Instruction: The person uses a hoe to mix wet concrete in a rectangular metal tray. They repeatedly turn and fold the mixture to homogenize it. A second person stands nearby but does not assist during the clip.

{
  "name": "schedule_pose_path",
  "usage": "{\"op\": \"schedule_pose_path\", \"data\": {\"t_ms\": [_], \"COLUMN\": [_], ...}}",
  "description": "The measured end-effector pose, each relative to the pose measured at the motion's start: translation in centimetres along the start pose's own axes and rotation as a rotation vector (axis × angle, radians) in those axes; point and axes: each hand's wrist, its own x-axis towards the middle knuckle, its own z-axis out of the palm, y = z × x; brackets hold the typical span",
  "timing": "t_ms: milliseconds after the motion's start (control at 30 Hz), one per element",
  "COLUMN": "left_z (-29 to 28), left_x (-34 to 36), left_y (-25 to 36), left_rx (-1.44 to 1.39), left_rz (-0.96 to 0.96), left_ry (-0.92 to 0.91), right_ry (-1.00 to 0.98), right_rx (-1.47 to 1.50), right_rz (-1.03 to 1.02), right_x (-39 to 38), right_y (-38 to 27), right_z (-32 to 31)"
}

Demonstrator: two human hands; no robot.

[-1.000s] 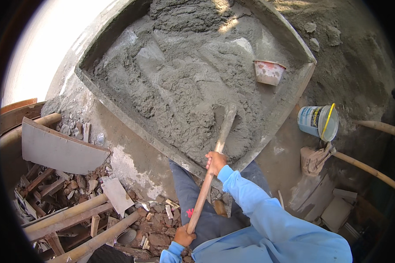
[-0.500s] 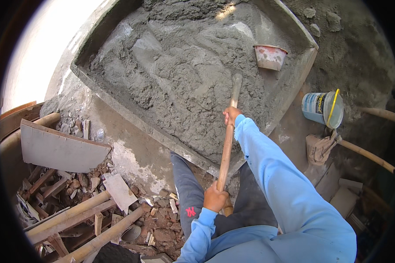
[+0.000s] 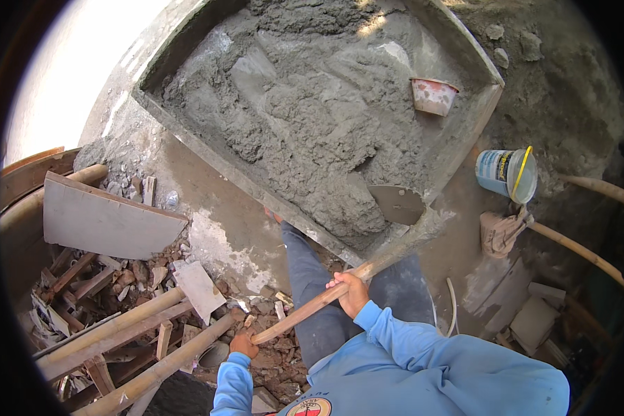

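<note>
Both of my hands are closed around the wooden handle of a hoe (image 3: 312,305). My left hand (image 3: 244,342) grips its butt end, low over the rubble. Farther up the handle is my right hand (image 3: 351,290), in front of my legs. The handle slants up to the right, its upper part coated in grey mortar and crossing the near corner of a mixing trough (image 3: 208,161). The hoe's flat metal blade (image 3: 399,205) rests at the surface of the wet mortar (image 3: 291,118), near that corner. A small red-and-white tub (image 3: 433,96) sits in the trough's right side.
Right of the trough lies a clear bucket (image 3: 506,173) with a yellow handle, beside a crumpled sack (image 3: 499,234) and a long wooden pole (image 3: 582,251). At left, bamboo poles (image 3: 166,360), a curved board (image 3: 111,222) and broken brick rubble (image 3: 270,374) are piled close to my left hand.
The hoe has been drawn back toward me and its handle swung to a flatter slant. Both hands moved nearer my body, the left one leftward. The blade, buried before, now shows.
</note>
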Motion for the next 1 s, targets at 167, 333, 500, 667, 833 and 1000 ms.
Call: {"op": "schedule_pose_path", "data": {"t_ms": [167,333,500,667,833,1000], "left_z": [-4.4,-1.8,0.1,4.3,3.2,-2.6], "left_x": [-1.5,4.5,8.2,13.8,9.6,0.8], "left_y": [6.1,13.5,22.6,40.7,39.0,34.8], "left_rx": [0.141,0.129,-0.111,-0.428,-0.458,-0.384], "left_rz": [-0.182,-0.07,0.219,0.41,0.141,0.113], "left_ry": [-0.029,0.247,0.021,-0.116,-0.241,-0.228], "right_ry": [0.15,0.363,0.28,0.382,0.568,0.423], "right_rx": [0.014,-0.066,-0.109,-0.44,-0.608,-0.524], "right_rz": [0.311,0.245,-0.054,-0.434,-0.041,0.176], "right_x": [3.7,18.5,15.0,19.0,26.3,20.3], "right_y": [-2.4,-6.4,-16.9,-34.4,-25.1,-17.4], "right_z": [1.4,1.2,-0.7,-1.4,-6.5,-7.0]}}
